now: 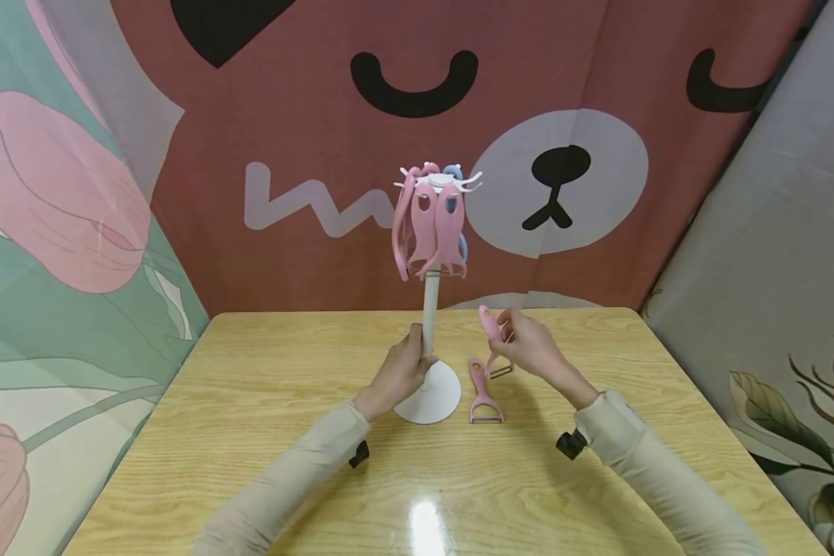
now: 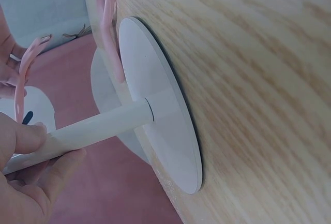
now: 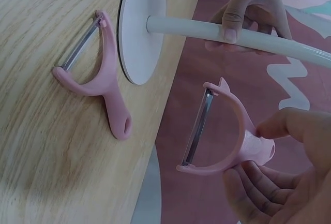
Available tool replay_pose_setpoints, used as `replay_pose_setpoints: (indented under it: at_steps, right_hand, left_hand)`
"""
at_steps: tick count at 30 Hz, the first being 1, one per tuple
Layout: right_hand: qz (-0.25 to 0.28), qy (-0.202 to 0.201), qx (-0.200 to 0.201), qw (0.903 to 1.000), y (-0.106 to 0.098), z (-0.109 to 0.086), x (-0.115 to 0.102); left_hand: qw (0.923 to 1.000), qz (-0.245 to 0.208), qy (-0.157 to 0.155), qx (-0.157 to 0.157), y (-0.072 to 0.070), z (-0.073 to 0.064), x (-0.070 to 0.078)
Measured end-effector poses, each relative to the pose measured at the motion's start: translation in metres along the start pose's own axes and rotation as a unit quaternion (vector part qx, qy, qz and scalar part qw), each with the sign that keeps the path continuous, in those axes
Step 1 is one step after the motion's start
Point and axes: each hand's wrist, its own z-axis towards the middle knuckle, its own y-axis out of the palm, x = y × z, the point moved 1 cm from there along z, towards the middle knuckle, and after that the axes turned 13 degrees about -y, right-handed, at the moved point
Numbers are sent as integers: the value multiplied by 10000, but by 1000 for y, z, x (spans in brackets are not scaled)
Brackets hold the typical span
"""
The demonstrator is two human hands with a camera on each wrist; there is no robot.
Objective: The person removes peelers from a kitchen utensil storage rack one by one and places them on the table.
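Note:
A white stand with a round base (image 1: 427, 395) and an upright pole (image 1: 431, 305) stands on the table. My left hand (image 1: 401, 371) grips the pole low down, thumb and fingers around it, as the left wrist view also shows. Several pink peelers (image 1: 424, 224) and a blue one hang from the white hooks at its top. My right hand (image 1: 531, 344) pinches a pink Y-shaped peeler (image 3: 235, 141) by its handle, blade end down, above the table right of the pole. A second pink peeler (image 3: 106, 81) lies flat on the table beside the base.
The wooden table (image 1: 264, 386) reaches back to a hanging cloth (image 1: 306, 262) with a bear's face. Printed cloths also hang at left and right. The hooks (image 1: 469, 182) spread out around the stand's top.

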Motion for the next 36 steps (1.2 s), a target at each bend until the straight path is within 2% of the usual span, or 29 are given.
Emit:
replay_pose_setpoints:
  at_steps: [20,30,36]
  right_hand:
    - [-112,191,-250,9994,9,-8,8]
    - [-160,292,-400,9986,12,-11,10]
    - [-167,353,-492,9980,15,-14,11]
  left_hand:
    - [9999,10,-135,-49,-1,1,1]
    - [10000,1,-60,2,-1,1,1]
    - [9999,20,-125,-14,0,0,1]
